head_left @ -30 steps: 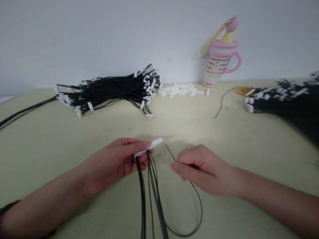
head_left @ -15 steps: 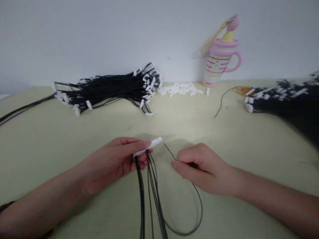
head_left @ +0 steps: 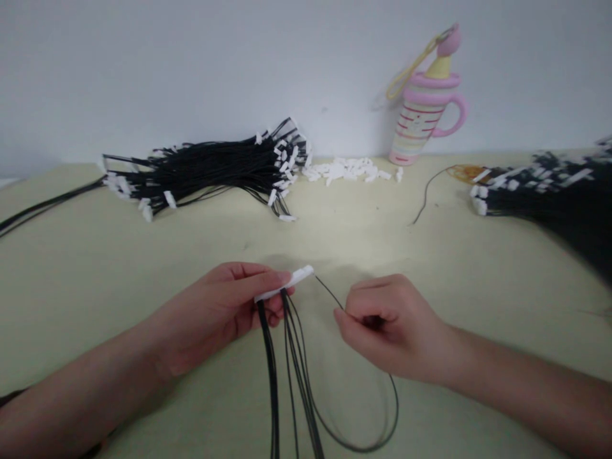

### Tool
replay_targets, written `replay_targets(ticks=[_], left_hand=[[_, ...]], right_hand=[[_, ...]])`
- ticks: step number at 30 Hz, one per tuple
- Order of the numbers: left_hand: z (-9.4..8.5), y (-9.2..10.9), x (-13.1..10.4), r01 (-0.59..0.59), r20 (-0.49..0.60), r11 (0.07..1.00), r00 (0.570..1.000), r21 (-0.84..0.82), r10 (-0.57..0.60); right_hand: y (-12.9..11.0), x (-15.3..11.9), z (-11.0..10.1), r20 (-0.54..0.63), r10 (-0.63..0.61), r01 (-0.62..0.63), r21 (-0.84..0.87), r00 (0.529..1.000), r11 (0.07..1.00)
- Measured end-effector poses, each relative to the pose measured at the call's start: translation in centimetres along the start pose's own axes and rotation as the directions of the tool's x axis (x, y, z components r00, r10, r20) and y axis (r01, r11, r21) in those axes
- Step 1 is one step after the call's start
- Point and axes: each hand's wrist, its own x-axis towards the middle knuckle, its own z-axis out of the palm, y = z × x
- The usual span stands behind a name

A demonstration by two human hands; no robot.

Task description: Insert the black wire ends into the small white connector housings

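Note:
My left hand [head_left: 248, 290] is closed on a white plastic connector [head_left: 301, 275], thumb on top and fingers beneath. Several black wires [head_left: 270, 370] hang down from the connector toward the near edge of the view. To the right, my right hand [head_left: 387, 325] pinches one thin black wire [head_left: 329, 291] between thumb and curled forefinger. The free end of that wire points at the connector's right end, very close to it; whether they touch I cannot tell. Below my right hand the same wire loops down and back toward the hanging wires.
A bundle of black wires [head_left: 205, 169] with white connectors lies at the back left. Loose white connectors [head_left: 344, 169] are heaped beside it. A pink striped cup [head_left: 418, 118] stands against the wall. Another black wire bundle [head_left: 559, 197] lies at the right, with a stray wire [head_left: 424, 199].
My right hand has shifted slightly right, and more of the wire shows between its fingertips and the connector. My left hand and the connector have hardly moved.

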Motion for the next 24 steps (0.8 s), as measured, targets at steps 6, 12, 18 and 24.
replay_targets(ticks=[6, 12, 18, 24], left_hand=[[0.06, -0.07, -0.06, -0.007, 0.003, 1.0, 1.0, 0.02, 0.007], [-0.03, -0.03, 0.04, -0.015, 0.015, 0.997, 1.0, 0.074, 0.014], [-0.29, -0.49, -0.05, -0.003, 0.03, 0.981, 1.0, 0.193, -0.003], [0.09, -0.59, -0.22, -0.038, 0.052, 0.936, 0.998, 0.349, 0.021]], right_hand=[[-0.1, -0.24, 0.12, -0.02, -0.067, 0.067, -0.041, 0.998, 0.997], [0.07, -0.3, 0.34, 0.019, -0.088, 0.09, -0.117, 0.996, 0.989], [-0.2, -0.31, 0.81, 0.023, -0.057, 0.061, -0.316, 0.998, 0.947], [-0.71, -0.22, 0.81, 0.015, -0.107, 0.104, -0.399, 0.994, 0.911]])
